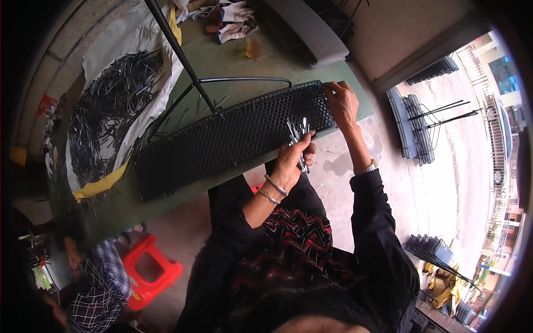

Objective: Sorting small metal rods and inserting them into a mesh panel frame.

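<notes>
A long black perforated panel (233, 133) lies slantwise on the green table, with a black rod frame (244, 79) standing along its far edge. My left hand (290, 158) is closed round a bunch of thin metal pins (298, 129), held over the panel's near edge. Their ends stick out above and below my fist. At the panel's right end, my right hand (343, 105) has its fingers curled over the far corner, gripping it. Whether a small part sits under those fingertips is hidden.
A white sack (173, 72) full of loose dark pins (111, 119) lies open at left. Gloves (237, 22), a cup of amber liquid (253, 49) and stacked grey panels (311, 33) are farther back. A red stool (150, 272) and another person's checked clothing (100, 288) are lower left.
</notes>
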### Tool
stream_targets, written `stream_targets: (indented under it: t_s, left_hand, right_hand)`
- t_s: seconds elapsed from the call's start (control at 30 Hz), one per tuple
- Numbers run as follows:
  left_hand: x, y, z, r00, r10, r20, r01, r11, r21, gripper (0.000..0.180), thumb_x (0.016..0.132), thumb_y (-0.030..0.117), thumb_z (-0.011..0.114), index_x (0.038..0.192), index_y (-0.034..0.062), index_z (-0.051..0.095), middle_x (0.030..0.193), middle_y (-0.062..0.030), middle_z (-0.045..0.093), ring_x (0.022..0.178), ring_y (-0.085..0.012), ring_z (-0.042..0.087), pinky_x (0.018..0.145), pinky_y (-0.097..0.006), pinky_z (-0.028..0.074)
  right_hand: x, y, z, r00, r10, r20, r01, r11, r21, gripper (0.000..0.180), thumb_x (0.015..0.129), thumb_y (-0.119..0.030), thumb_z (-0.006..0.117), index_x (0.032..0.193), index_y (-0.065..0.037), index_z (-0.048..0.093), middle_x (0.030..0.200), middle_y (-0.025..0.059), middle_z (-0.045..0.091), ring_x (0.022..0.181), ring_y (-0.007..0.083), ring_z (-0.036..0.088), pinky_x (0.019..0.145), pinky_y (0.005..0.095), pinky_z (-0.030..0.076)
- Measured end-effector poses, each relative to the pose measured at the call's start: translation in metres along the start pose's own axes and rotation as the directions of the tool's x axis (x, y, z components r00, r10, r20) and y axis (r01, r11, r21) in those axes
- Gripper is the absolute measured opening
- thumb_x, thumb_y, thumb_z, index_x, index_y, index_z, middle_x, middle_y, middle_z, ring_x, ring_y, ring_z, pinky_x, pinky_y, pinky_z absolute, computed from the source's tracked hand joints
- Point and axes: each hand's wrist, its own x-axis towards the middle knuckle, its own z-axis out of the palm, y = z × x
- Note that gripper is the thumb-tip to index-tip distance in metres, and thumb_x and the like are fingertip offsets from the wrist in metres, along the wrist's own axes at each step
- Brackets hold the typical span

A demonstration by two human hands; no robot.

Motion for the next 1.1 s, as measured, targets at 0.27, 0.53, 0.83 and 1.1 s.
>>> stream_targets:
  t_s: [0.27,0.53,0.83,1.1]
  left_hand:
    - [-0.007,0.005,-0.002,0.996,0.090,0.019,-0.090,0.996,0.020,0.015,0.088,0.022,0.064,0.093,0.0086,0.063,0.078,-0.0059,0.065,0.055,-0.0059,0.045,0.047,-0.019,0.034]
    - [-0.009,0.006,0.003,0.994,0.107,0.022,-0.108,0.992,0.065,0.017,0.087,0.023,0.064,0.098,0.0097,0.064,0.086,-0.0054,0.069,0.062,-0.0075,0.055,0.049,-0.019,0.035]
    - [-0.010,0.010,0.002,0.993,0.109,-0.038,-0.103,0.987,0.127,0.016,0.087,0.023,0.063,0.096,0.0103,0.066,0.086,-0.0029,0.070,0.072,-0.0115,0.066,0.050,-0.020,0.035]
    - [-0.010,0.010,0.004,0.986,0.136,-0.096,-0.129,0.989,0.078,0.017,0.086,0.023,0.065,0.096,0.0094,0.065,0.087,-0.0041,0.070,0.076,-0.0160,0.069,0.051,-0.022,0.038]
  right_hand:
    - [-0.027,-0.020,-0.022,0.991,0.034,0.128,-0.054,0.987,0.154,0.027,0.088,-0.030,0.062,0.106,-0.011,0.068,0.093,0.0139,0.062,0.084,0.0251,0.062,0.075,0.0349,0.047]
    - [-0.044,-0.039,-0.054,0.722,-0.117,0.682,-0.369,0.769,0.522,0.019,0.088,-0.019,0.060,0.087,0.000,0.062,0.076,0.0003,0.058,0.075,0.0087,0.053,0.066,0.0262,0.043]
    - [-0.047,-0.046,-0.053,0.755,-0.058,0.653,-0.440,0.693,0.571,0.019,0.087,-0.018,0.060,0.085,0.000,0.062,0.073,0.0008,0.058,0.069,0.0087,0.053,0.062,0.0254,0.043]
    - [-0.037,-0.042,-0.056,0.915,-0.011,0.404,-0.294,0.666,0.685,0.014,0.088,-0.011,0.057,0.088,0.003,0.061,0.076,0.0056,0.064,0.069,0.0113,0.060,0.064,0.0253,0.049]
